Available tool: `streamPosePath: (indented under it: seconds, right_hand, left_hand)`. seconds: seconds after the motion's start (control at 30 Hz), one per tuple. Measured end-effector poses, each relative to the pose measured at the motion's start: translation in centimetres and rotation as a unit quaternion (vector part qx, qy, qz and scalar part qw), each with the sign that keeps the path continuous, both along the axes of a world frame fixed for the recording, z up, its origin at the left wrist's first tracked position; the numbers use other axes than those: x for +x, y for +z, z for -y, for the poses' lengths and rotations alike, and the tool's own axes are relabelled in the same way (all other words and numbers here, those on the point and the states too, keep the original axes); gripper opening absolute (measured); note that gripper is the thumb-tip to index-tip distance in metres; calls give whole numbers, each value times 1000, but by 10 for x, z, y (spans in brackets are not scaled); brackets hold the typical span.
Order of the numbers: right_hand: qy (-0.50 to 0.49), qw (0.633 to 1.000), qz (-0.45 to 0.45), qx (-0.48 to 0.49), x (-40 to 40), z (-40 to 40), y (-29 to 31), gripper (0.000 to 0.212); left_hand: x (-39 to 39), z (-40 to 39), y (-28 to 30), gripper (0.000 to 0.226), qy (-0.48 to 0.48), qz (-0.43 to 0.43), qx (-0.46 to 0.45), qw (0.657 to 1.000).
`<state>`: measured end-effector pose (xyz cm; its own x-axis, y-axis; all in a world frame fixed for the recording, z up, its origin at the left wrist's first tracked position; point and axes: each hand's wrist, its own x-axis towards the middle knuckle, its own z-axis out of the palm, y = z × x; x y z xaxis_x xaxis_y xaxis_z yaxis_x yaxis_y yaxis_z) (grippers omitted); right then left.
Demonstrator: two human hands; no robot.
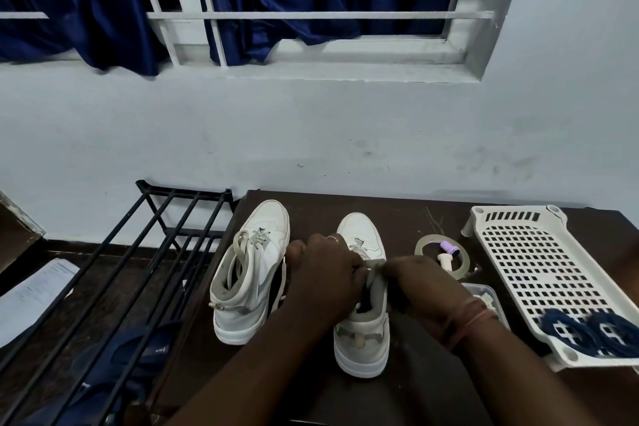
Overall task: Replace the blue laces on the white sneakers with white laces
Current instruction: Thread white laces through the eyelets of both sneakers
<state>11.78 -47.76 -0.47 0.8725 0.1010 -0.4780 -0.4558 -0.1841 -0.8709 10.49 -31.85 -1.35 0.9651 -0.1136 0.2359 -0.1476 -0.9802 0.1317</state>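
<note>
Two white high-top sneakers stand on a dark wooden table (pixel 415 214), toes toward the wall. The left sneaker (pixel 252 273) has a white lace threaded through it, with loose ends hanging over its side. My left hand (pixel 325 266) and my right hand (pixel 422 284) meet over the tongue of the right sneaker (pixel 363 342). Both pinch a white lace (pixel 375 266) at its upper eyelets. My hands hide most of that lacing. Two coiled blue laces (pixel 587 332) lie in a white perforated tray (pixel 539 259) at the right.
A roll of clear tape (pixel 423 242) with a small purple-capped object (pixel 449 247) inside it lies between the right sneaker and the tray. A small clear container (pixel 484 290) sits by my right wrist. A black metal rack (pixel 138 252) stands left of the table, papers (pixel 34 294) beyond it.
</note>
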Motion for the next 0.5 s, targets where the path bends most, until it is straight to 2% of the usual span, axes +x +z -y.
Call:
streamPosePath:
  seconds: [0.07,0.2,0.3,0.4,0.5]
  right_hand:
    - [19,1000,18,-14,0,1,0,19]
    - [13,1000,13,11,0,0,3,34]
    - [28,999,-6,38,0,2,10,34]
    - [34,999,8,25,1,3,10,31]
    - [34,999,24,17,0,3,10,29]
  left_hand:
    - [-1,1,0,43,1,-3,-2,1000]
    - [-1,3,0,46,-2,10,4,1000]
    - [-2,5,0,46,-2,44,-3,999]
    - [-2,5,-1,46,-13,46,5,999]
    - [-2,5,8,33,-36,58,63,996]
